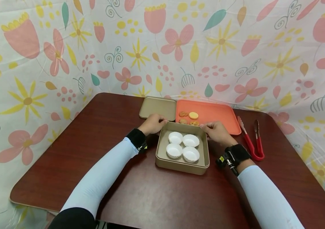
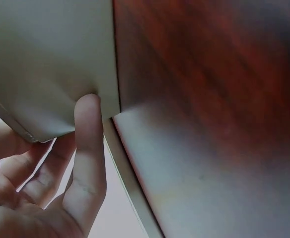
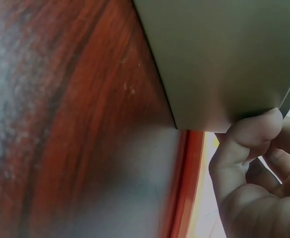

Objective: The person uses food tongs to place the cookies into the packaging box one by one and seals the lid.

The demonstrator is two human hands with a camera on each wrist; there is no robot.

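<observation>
A square gold tin box (image 1: 181,167) stands on the table with several white fluted paper cups (image 1: 190,154) inside it. At its far left corner my left hand (image 1: 152,123) holds the tin. The left wrist view shows one digit of that hand (image 2: 88,144) against the tin's side wall (image 2: 50,54), other fingers lying past the corner. My right hand (image 1: 219,133) grips the far right corner. From the right wrist, bent digits of this hand (image 3: 254,168) press the tin's side (image 3: 224,59) near its edge.
Behind the tin lies its gold lid (image 1: 158,108), beside an orange tray (image 1: 214,113) bearing several biscuits (image 1: 193,115). Red-handled tongs (image 1: 252,148) rest to the right of the tray. A flowered cloth (image 1: 151,47) hangs behind the dark wooden table (image 1: 151,197).
</observation>
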